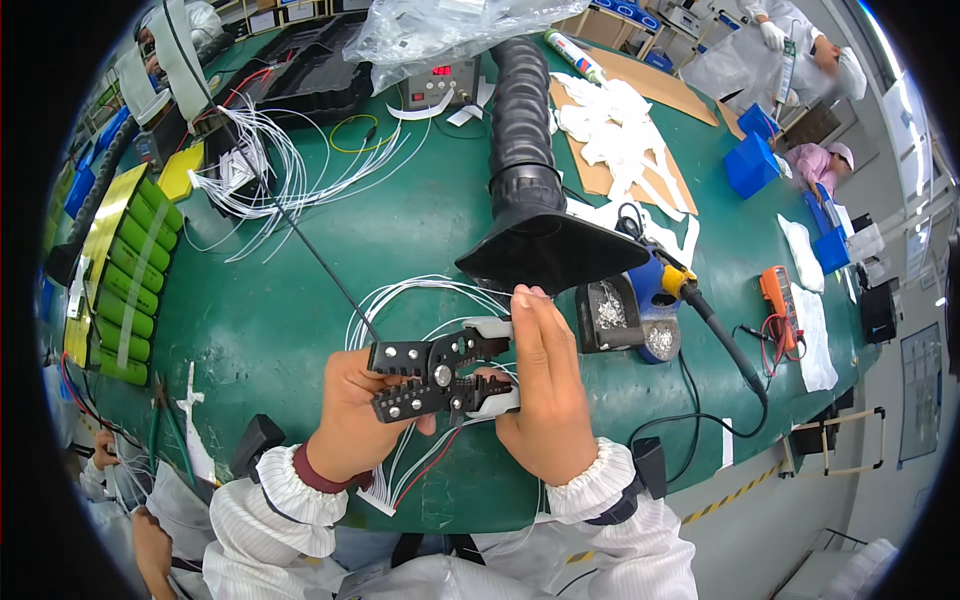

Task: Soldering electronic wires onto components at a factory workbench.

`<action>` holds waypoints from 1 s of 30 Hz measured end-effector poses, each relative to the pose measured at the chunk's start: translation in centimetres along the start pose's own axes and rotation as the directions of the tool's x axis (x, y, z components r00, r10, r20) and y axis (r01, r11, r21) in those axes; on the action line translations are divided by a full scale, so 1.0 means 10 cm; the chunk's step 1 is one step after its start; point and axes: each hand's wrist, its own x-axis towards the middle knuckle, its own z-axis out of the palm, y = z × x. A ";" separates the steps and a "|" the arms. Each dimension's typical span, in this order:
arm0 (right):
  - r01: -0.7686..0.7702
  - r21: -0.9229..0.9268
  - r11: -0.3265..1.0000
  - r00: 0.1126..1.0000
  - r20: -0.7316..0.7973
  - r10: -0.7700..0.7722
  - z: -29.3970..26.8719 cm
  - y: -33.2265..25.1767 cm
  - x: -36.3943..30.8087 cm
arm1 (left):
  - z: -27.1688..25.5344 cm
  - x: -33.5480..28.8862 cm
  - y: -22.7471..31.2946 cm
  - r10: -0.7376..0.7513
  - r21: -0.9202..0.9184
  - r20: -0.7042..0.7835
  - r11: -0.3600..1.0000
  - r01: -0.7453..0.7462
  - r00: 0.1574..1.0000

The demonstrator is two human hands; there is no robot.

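Note:
In front of me is a wire stripper (442, 376) with a black riveted head and grey handle ends. My right hand (548, 400) is closed around its handle side, with its longer fingers pointing away from me. My left hand (352, 415) is closed behind the black head; what its fingers hold is hidden there. A looped bundle of thin white wires (385, 292) passes behind the tool and both hands. One red wire (425, 470) runs with them into a white connector (377, 500) near the table's front edge. A thin black cable (320, 262) slants down to the stripper.
A black fume hose (522, 130) with a wide hood stands beyond my hands. To the right are a soldering iron (715, 325), its stand and an orange multimeter (780, 300). At left lie a green battery pack (130, 275), more white wires (265, 170) and pliers (170, 425).

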 end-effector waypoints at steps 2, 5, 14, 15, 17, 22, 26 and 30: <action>0.009 -0.007 1.000 1.000 0.000 -0.009 -0.01 0.00 0.00 | 0.00 -0.01 0.04 -0.019 0.041 0.009 0.999 0.019 1.000; 0.016 -0.014 1.000 1.000 0.006 -0.016 -0.02 0.00 0.01 | -0.01 -0.01 0.03 -0.050 0.049 -0.006 0.998 0.050 0.999; 0.026 -0.019 0.999 0.999 0.026 -0.025 -0.01 -0.02 0.00 | -0.02 -0.06 -0.05 -0.012 -0.027 -0.064 1.000 0.010 0.998; 0.026 -0.018 1.000 0.999 0.024 -0.025 -0.01 -0.02 0.00 | -0.02 -0.06 -0.05 -0.011 -0.025 -0.060 1.000 0.010 0.998; 0.023 -0.014 1.000 1.000 0.018 -0.023 0.00 -0.02 0.00 | -0.03 -0.06 -0.07 -0.007 -0.030 -0.063 1.000 0.005 0.998; 0.024 -0.005 1.000 1.000 0.011 -0.024 0.00 -0.03 0.00 | -0.02 -0.07 -0.06 0.002 -0.050 -0.086 0.999 -0.006 0.996; 0.012 -0.005 1.000 1.000 0.014 -0.012 0.01 -0.01 -0.01 | -0.04 -0.04 -0.06 0.005 -0.049 -0.047 0.999 -0.007 0.999; 0.009 -0.007 1.000 1.000 0.010 -0.009 0.02 -0.01 -0.01 | 0.00 -0.05 -0.04 0.014 -0.075 -0.069 0.997 -0.019 0.998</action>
